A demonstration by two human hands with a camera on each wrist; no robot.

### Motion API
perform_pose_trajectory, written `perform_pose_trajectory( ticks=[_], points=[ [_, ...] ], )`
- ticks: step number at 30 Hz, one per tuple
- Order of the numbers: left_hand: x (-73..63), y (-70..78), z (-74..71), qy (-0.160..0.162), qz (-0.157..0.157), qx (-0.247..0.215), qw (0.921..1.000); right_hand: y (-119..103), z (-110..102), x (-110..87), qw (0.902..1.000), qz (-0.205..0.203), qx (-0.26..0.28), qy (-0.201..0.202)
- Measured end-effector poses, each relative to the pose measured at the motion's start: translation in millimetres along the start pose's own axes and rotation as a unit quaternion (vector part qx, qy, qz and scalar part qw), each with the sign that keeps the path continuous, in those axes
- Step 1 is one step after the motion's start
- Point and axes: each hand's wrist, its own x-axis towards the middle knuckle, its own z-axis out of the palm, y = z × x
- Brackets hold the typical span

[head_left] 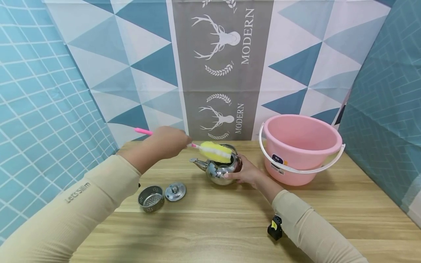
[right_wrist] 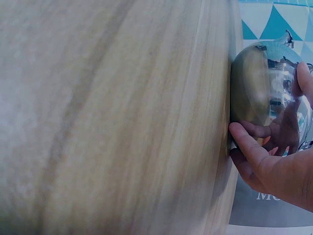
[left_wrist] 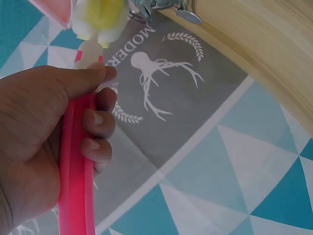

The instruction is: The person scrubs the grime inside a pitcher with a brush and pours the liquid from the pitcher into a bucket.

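My left hand [head_left: 167, 144] grips the pink handle [left_wrist: 77, 161] of a sponge cleaning brush, thumb pressed along it near the white collar. The brush's yellow and white sponge head [head_left: 215, 152] slants over the open mouth of a shiny steel teapot [head_left: 219, 176]; whether its tip dips inside I cannot tell. The teapot stands upright on the table with its spout pointing left. My right hand [head_left: 247, 171] holds the pot's right side, thumb in front. In the right wrist view, fingertips [right_wrist: 239, 131] reach low on its rounded, mirror-like body [right_wrist: 274, 93].
A perforated metal strainer [head_left: 151, 199] and the pot's knobbed lid [head_left: 175, 191] lie left of the teapot on the wooden table [head_left: 210, 230]. A pink bucket [head_left: 289, 164] with a white handle stands to the right. Patterned cloth [head_left: 223, 73] hangs behind.
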Motion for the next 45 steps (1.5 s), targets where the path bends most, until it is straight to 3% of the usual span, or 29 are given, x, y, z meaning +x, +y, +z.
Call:
perform_pose_trajectory(
  ticks=[6,23,32,36,45],
  points=[
    [10.2,5.0,1.7,-0.012,0.013,0.021,0.9996,0,0,0.6,1.0,0.0,0.0,0.002],
    [35.3,25.1,-5.5,-0.054,-0.009,0.054,0.997,-1,0,1.8,0.9999,-0.007,-0.009,-0.002],
    [45.3,37.5,-6.1,-0.048,0.001,0.071,0.9963,1,-1,2.9,0.9999,-0.007,-0.009,-0.001],
    [50.2,44.7,-6.2,-0.046,0.004,0.07,0.9965,2,-1,3.1,0.9998,-0.012,-0.012,-0.006],
    [60.0,53.8,-2.4,-0.073,-0.015,0.065,0.9951,4,-1,4.0,0.9999,-0.011,-0.008,-0.008]
  ],
)
